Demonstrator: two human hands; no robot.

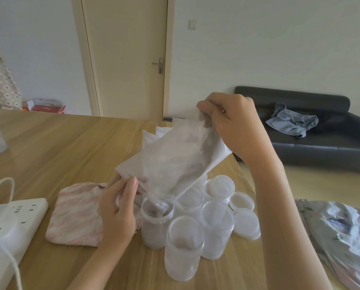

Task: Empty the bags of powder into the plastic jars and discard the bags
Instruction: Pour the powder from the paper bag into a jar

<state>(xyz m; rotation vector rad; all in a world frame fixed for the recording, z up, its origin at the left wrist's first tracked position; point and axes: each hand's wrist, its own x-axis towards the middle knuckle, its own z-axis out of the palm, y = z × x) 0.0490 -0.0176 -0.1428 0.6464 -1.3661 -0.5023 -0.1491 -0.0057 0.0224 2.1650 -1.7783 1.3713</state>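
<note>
A translucent white bag of powder hangs tilted over a cluster of clear plastic jars. My right hand pinches its raised top corner. My left hand pinches its lower left corner. The bag's lowest corner points into an open jar that holds greyish powder. In front of it stands another open jar. Several more open jars stand behind and to the right. More white bags lie on the table behind the held one.
Loose jar lids lie right of the jars. A pink striped cloth lies left of them, a white power strip further left. Patterned fabric sits at the right, past the wooden table edge. A black sofa stands beyond.
</note>
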